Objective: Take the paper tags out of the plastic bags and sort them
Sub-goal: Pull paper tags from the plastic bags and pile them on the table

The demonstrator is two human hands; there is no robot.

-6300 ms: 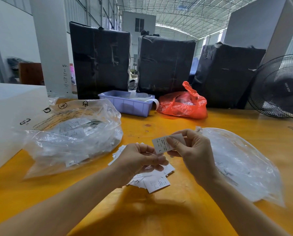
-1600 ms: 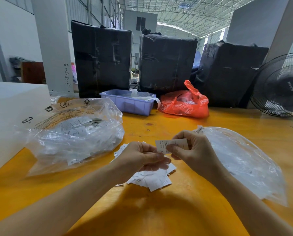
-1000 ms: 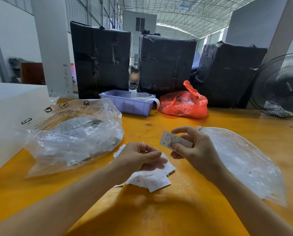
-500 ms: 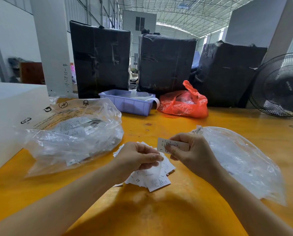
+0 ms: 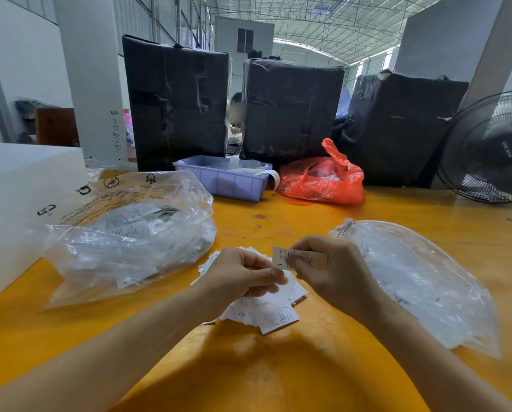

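My right hand [image 5: 335,272] pinches a white paper tag [image 5: 282,258] printed with an "L", held just above the table. My left hand [image 5: 237,275] is beside it, fingertips almost touching. Its fingers are curled and pinch a small clear plastic bag [image 5: 274,295] that hangs faintly below them. Under both hands lies a loose pile of white tags [image 5: 268,318]. On the left sits a large crumpled clear bag [image 5: 130,242] stuffed with bagged tags. A flatter clear bag [image 5: 412,281] lies on the right behind my right wrist.
The yellow table [image 5: 278,376] stretches towards me. At the back stand a purple bin [image 5: 222,181], a red plastic bag [image 5: 323,182] and black wrapped bales [image 5: 177,99]. A fan [image 5: 492,147] is at far right and a white box [image 5: 17,197] at left.
A second ago my right hand held the tag up, apart from the left. It has come back down beside the left hand, which now holds the small clear bag over the pile.
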